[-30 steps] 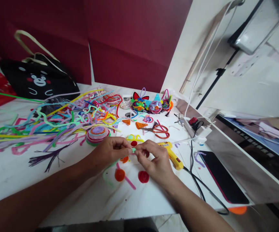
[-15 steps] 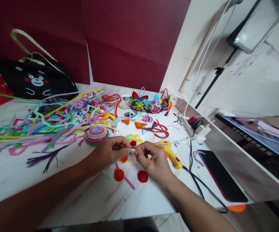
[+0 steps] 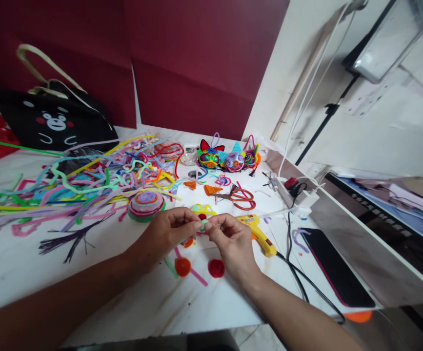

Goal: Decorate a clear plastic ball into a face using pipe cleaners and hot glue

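Observation:
Between the fingertips of both hands is a small mint-green pipe cleaner coil (image 3: 203,225). My left hand (image 3: 169,236) pinches it from the left, and my right hand (image 3: 232,241) from the right. A mint-green strip (image 3: 171,268) shows below my left wrist; whether it joins the coil I cannot tell. Just under the hands lie an orange coiled disc (image 3: 182,266) across a pink pipe cleaner (image 3: 199,278), and a red coiled disc (image 3: 216,268). Right behind the fingertips is a partly covered yellow and red pipe cleaner piece (image 3: 204,209).
Loose pipe cleaners (image 3: 83,180) are heaped at the left, with a striped dome (image 3: 146,204) before them. Orange-handled scissors (image 3: 241,198) and a yellow glue gun (image 3: 260,234) lie near my right hand. Finished ornaments (image 3: 234,160), a power strip (image 3: 295,192) and a phone (image 3: 337,265) stand or lie beyond.
The mint-green coil shows more clearly between the fingertips, and my right fingers have shifted slightly. The orange disc and pink pipe cleaner sit a little further right.

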